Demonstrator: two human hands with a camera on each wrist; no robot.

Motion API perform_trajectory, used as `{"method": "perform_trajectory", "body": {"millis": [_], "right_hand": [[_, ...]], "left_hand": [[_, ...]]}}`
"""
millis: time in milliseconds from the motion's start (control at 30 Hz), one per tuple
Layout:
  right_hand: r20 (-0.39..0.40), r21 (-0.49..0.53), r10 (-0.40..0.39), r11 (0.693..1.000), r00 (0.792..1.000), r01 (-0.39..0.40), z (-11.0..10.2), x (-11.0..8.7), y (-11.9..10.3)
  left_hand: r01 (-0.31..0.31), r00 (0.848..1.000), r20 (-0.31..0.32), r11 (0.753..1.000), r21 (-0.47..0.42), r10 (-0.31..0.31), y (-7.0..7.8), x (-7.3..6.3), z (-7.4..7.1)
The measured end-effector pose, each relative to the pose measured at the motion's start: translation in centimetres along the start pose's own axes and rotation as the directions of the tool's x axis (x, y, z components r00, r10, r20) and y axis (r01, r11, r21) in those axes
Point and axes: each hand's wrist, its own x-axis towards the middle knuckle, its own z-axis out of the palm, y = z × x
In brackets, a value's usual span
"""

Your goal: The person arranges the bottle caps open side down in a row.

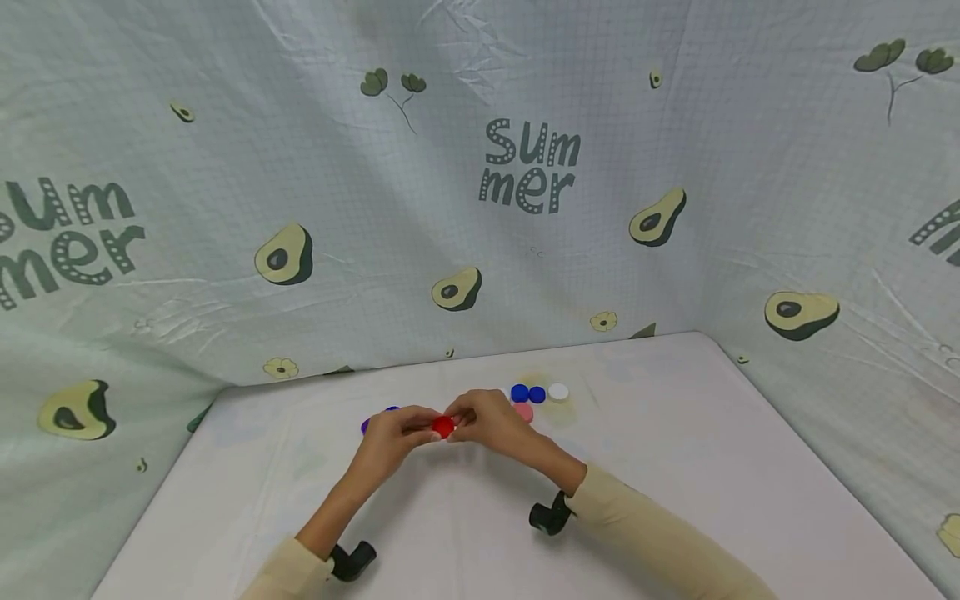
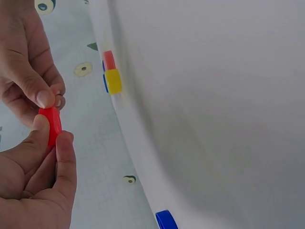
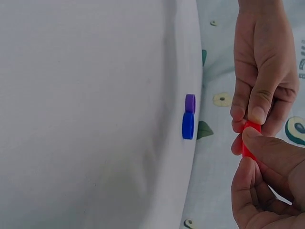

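The left hand point(image 2: 40, 179) and right hand point(image 2: 31, 67) meet at a red piece point(image 2: 53, 125), the left pinching it from below, the right gripping its upper end. Near the edge of the pale surface point(image 2: 228, 114), a yellow piece point(image 2: 113, 81) shows beside a pink piece point(image 2: 109, 60); behind them are slivers of blue and perhaps purple, too hidden to be sure. A blue disc point(image 2: 166, 219) is cut off at the bottom. Avocado-printed cloth point(image 2: 95, 157) hangs beyond.
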Motion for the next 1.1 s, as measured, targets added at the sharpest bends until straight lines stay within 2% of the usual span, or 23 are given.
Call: {"method": "perform_trajectory", "body": {"millis": [233,533,700,933,1100], "right_hand": [[-0.025,-0.005,0.006,1.000,1.000,-0.006,-1.5,-0.7,0.6],[-0.059,0.012,-0.013,1.000,0.998,0.013,-3.1,-1.8,1.8],[-0.084,-0.002,-0.059,0.998,0.995,0.059,-3.9,-2.5,2.3],[-0.172,-0.039,-0.111,0.994,0.979,0.106,-5.0,-3.5,2.8],[-0.246,-0.049,-0.167,0.986,0.955,0.160,-6.0,-4.3,3.2]], "left_hand": [[-0.028,1.000,-0.005,1.000,-0.011,0.028,0.5,1.0,1.2],[0.024,0.999,-0.021,0.998,-0.055,-0.025,1.6,2.0,2.6],[0.032,0.999,-0.011,0.994,-0.106,-0.033,2.0,2.4,3.1],[0.023,1.000,-0.010,0.985,-0.172,-0.025,2.8,3.2,3.8],[0.029,1.000,-0.005,0.978,-0.206,-0.031,3.4,4.1,4.8]]}}
